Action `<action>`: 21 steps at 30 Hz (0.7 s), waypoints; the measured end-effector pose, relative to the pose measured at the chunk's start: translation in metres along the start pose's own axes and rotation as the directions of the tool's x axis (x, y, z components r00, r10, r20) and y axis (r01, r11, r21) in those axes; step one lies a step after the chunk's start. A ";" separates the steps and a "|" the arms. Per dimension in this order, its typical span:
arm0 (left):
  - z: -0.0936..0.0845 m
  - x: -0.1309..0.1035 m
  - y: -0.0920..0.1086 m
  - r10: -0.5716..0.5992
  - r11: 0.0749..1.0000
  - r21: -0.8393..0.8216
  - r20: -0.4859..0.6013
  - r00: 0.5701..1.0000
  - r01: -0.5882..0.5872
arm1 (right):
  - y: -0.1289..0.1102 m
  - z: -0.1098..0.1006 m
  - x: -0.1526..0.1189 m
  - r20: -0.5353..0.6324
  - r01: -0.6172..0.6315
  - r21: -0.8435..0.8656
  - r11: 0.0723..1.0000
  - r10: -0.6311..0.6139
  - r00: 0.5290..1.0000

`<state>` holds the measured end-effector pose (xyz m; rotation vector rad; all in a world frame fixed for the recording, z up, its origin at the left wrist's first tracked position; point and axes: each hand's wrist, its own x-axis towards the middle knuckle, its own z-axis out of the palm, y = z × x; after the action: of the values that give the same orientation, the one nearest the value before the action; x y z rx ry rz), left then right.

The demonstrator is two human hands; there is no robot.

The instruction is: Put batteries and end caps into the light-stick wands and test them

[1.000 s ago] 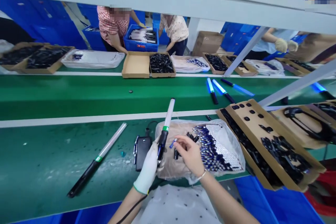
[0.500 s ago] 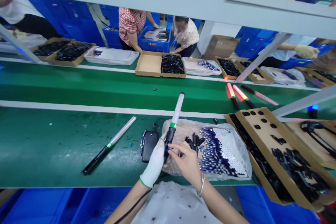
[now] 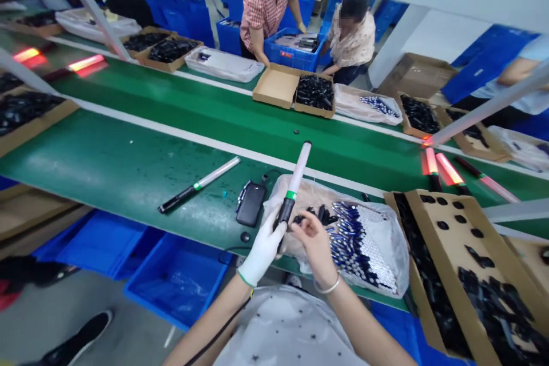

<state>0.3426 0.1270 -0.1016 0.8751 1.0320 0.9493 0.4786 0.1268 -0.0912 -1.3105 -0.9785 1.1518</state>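
My left hand (image 3: 265,245), in a white glove, is wrapped around the black handle of a light baton (image 3: 298,176). The baton tilts up and away, with a pale tube, a green band and a black tip. Just right of the handle, my bare right hand (image 3: 316,243) has loosely curled fingers, apart from the baton, and nothing shows in them. Under and beyond it lies a plastic-lined tray (image 3: 397,229) holding many blue-and-silver batteries (image 3: 349,240) and some small black parts (image 3: 322,215). Left of my hands is a black power bank (image 3: 251,204) with a cable.
A second baton (image 3: 199,184) lies on the green bench (image 3: 107,148). Cardboard boxes (image 3: 450,274) of black parts stand on the right. Lit red batons (image 3: 448,168) rest on the belt (image 3: 214,108). Across it, co-workers stand near a blue crate (image 3: 291,57). A blue bin (image 3: 175,280) sits below.
My view has swung, bringing the floor and lower bins into sight at left. My right fingers have come away from the baton handle; my left hand still grips it.
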 end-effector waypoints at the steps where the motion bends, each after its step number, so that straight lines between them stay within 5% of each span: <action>1: 0.006 0.000 -0.007 -0.006 1.000 0.021 -0.015 1.000 0.007 | 0.002 -0.019 0.000 -0.032 -0.053 0.087 0.995 0.056 0.998; 3: 0.017 0.005 -0.021 0.047 0.973 0.231 -0.094 0.994 -0.024 | 0.005 -0.068 -0.003 -0.083 -0.109 0.173 0.979 0.124 0.989; 6: 0.035 0.019 -0.037 0.229 0.788 0.613 -0.194 0.954 -0.064 | 0.007 -0.150 -0.018 -0.099 -0.136 0.083 0.987 0.144 0.985; 10: 0.062 0.046 -0.054 0.269 0.682 0.731 -0.268 0.925 0.013 | 0.022 -0.225 -0.059 0.184 -0.254 -0.224 0.941 0.297 0.937; 13: 0.076 0.057 -0.062 0.237 0.634 0.765 -0.326 0.915 0.109 | 0.052 -0.241 -0.094 0.421 -0.290 -0.416 0.862 0.465 0.779; 16: 0.074 0.045 -0.050 0.252 0.605 0.784 -0.357 0.899 0.142 | 0.096 -0.245 -0.116 0.495 -0.309 -0.516 0.799 0.573 0.654; 19: 0.045 0.002 -0.031 0.368 0.612 0.787 -0.369 0.853 0.077 | 0.146 -0.252 -0.119 0.403 -0.277 -0.666 0.692 0.647 0.648; 21: 0.010 -0.043 -0.037 0.569 0.664 0.743 -0.427 0.702 -0.086 | 0.180 -0.257 -0.112 0.318 -0.201 -0.786 0.585 0.661 0.680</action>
<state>0.3507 0.0728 -0.1198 1.4627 1.9402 1.2674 0.6964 -0.0469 -0.2738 -1.9605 -1.7333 1.7619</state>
